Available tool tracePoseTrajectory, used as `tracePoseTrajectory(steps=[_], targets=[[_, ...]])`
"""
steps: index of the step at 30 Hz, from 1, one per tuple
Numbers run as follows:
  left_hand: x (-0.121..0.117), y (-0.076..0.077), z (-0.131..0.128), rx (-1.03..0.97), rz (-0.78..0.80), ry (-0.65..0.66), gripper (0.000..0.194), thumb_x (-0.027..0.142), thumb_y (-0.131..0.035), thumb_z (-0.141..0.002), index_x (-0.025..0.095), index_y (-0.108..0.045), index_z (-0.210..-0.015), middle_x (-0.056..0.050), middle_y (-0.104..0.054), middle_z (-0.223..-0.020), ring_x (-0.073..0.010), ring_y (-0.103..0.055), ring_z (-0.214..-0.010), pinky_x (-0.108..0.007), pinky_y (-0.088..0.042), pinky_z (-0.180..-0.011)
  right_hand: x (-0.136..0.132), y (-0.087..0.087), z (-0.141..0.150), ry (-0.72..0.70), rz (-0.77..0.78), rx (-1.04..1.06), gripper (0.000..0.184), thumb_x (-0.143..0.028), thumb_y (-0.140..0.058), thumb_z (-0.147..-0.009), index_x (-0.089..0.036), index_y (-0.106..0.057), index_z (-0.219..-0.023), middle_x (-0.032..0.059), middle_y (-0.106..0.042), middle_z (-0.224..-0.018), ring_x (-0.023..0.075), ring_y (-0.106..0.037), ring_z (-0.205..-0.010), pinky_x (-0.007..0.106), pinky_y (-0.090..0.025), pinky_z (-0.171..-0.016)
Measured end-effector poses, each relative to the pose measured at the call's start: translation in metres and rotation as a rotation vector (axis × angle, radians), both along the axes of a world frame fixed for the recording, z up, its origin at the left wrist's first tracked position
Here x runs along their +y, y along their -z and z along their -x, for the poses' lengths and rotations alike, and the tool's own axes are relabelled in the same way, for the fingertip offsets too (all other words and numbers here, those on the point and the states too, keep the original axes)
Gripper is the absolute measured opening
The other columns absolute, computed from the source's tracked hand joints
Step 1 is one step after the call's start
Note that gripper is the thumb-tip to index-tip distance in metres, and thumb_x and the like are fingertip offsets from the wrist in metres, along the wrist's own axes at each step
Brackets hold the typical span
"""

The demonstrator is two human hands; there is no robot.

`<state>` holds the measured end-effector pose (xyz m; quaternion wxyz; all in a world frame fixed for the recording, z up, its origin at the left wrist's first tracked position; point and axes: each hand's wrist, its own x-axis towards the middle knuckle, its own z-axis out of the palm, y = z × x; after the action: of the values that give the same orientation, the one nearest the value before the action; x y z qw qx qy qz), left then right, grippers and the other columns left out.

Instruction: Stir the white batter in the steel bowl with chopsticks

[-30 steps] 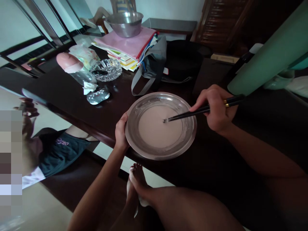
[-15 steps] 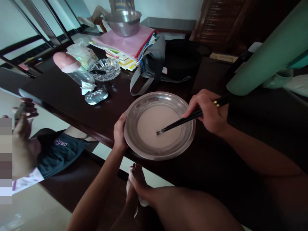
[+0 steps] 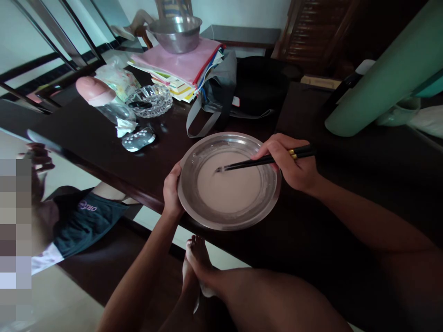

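A round metal bowl [image 3: 230,221] stands at the near edge of the dark table, holding a pale, milky pinkish liquid [image 3: 228,191]. My left hand [image 3: 172,189] grips its left rim, the fingers partly hidden beneath and behind it. Above the bowl's right side, my right hand [image 3: 289,161] is closed around a pair of black chopsticks [image 3: 249,163] with gold bands. Their tips meet the liquid left of the bowl's middle and are coated whitish.
Behind the bowl lie a grey bag [image 3: 221,87], a game controller [image 3: 139,139], a glass ashtray [image 3: 152,101] and a pink-topped bottle [image 3: 100,94]. Another metal bowl [image 3: 178,39] sits on a pink folder [image 3: 180,60]. A green cylinder [image 3: 377,78] rises at right. Another person sits at left.
My right hand has shifted slightly left, lying flatter with the chopsticks. Their tips have moved up and left through the liquid. My left hand and the bowl stay in place.
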<state>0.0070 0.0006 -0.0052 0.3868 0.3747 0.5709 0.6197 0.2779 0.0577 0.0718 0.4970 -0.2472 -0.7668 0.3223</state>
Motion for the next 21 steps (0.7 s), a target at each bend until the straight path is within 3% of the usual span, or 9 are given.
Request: tracePoseTrajectory(steps=[5,10,13,16,21], targets=[[-0.0001,0.0009,0.0008,0.003,-0.016,0.027,0.036,0.047,-0.055,-0.086,0.023,-0.077,-0.101,-0.003,-0.075,-0.116,-0.0269,-0.063,-0.121,-0.034,-0.049,-0.103,-0.0009,-0.0010,-0.0009,0.052,0.013,0.172,0.046,-0.035,-0.047,-0.103,-0.022,-0.065,-0.063,0.0008,-0.063,-0.061,0.0110,-0.056,-0.055,0.029,-0.043,-0.051],[-0.0002,0.0018,0.0013,-0.001,-0.005,0.014,0.037,0.047,-0.054,-0.086,0.022,-0.076,-0.103,-0.004,-0.075,-0.117,-0.0279,-0.063,-0.122,-0.036,-0.048,-0.105,-0.0012,-0.0018,-0.0003,-0.016,-0.011,-0.005,0.036,-0.033,-0.049,-0.102,-0.022,-0.073,-0.077,0.0012,-0.068,-0.071,0.0090,-0.054,-0.055,0.028,-0.041,-0.050],[0.0002,0.0025,0.0015,-0.017,-0.011,0.033,0.038,0.049,-0.055,-0.085,0.023,-0.076,-0.103,-0.004,-0.075,-0.117,-0.0280,-0.063,-0.121,-0.037,-0.048,-0.104,-0.0011,-0.0027,-0.0022,0.074,-0.060,0.070,0.041,-0.035,-0.048,-0.102,-0.023,-0.069,-0.069,0.0016,-0.065,-0.065,0.0112,-0.056,-0.056,0.030,-0.041,-0.050],[0.0003,0.0032,0.0019,-0.005,-0.014,0.038,0.037,0.049,-0.055,-0.086,0.023,-0.076,-0.103,-0.004,-0.076,-0.115,-0.0276,-0.063,-0.122,-0.037,-0.049,-0.104,-0.0026,-0.0032,-0.0024,0.055,-0.004,0.169,0.047,-0.035,-0.046,-0.103,-0.022,-0.065,-0.063,0.0006,-0.061,-0.059,0.0116,-0.054,-0.054,0.030,-0.042,-0.051],[-0.0003,0.0015,0.0005,-0.015,-0.003,0.009,0.038,0.049,-0.054,-0.086,0.023,-0.076,-0.103,-0.004,-0.076,-0.113,-0.0282,-0.064,-0.119,-0.037,-0.051,-0.100,-0.0011,-0.0012,0.0007,-0.033,0.038,0.016,0.037,-0.032,-0.049,-0.102,-0.021,-0.073,-0.078,0.0004,-0.067,-0.071,0.0072,-0.050,-0.050,0.027,-0.043,-0.052]])
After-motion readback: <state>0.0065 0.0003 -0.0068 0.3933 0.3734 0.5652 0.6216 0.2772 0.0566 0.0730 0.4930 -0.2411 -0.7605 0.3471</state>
